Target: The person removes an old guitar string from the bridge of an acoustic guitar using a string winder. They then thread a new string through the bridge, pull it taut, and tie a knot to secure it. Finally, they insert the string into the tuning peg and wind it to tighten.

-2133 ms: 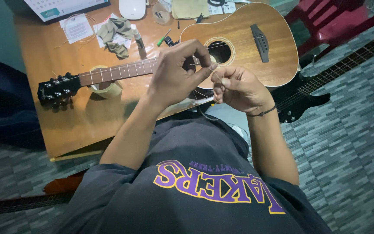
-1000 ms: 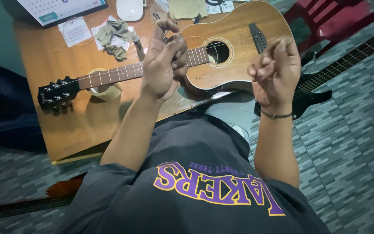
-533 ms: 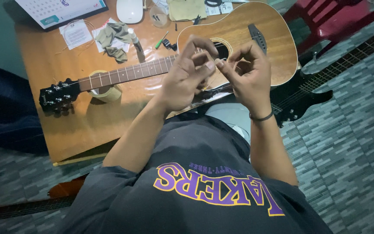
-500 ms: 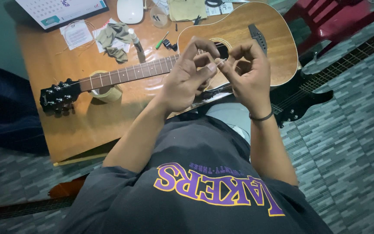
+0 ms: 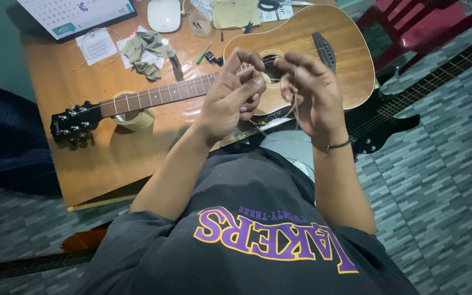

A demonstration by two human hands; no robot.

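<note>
An acoustic guitar (image 5: 334,38) lies across a wooden table (image 5: 99,158), its neck (image 5: 159,94) pointing left to a black headstock (image 5: 71,123). My two hands are held up close together above the soundhole. My left hand (image 5: 229,97) pinches one end of a thin wire guitar string (image 5: 293,106). My right hand (image 5: 310,93), a dark band on its wrist, holds the same string, which curls in a loose loop between its fingers. My dark shirt with purple lettering fills the bottom of the view.
A roll of tape (image 5: 132,117) props up the guitar neck. At the table's back lie a calendar (image 5: 77,11), white mouse (image 5: 164,13), crumpled cloth (image 5: 143,46), green screwdriver (image 5: 203,52) and scissors (image 5: 274,4). A black electric guitar (image 5: 389,120) and red chair (image 5: 411,22) stand right.
One second ago my hands were spread apart and raised. They have since come together over the soundhole, and the string now loops through my right fingers.
</note>
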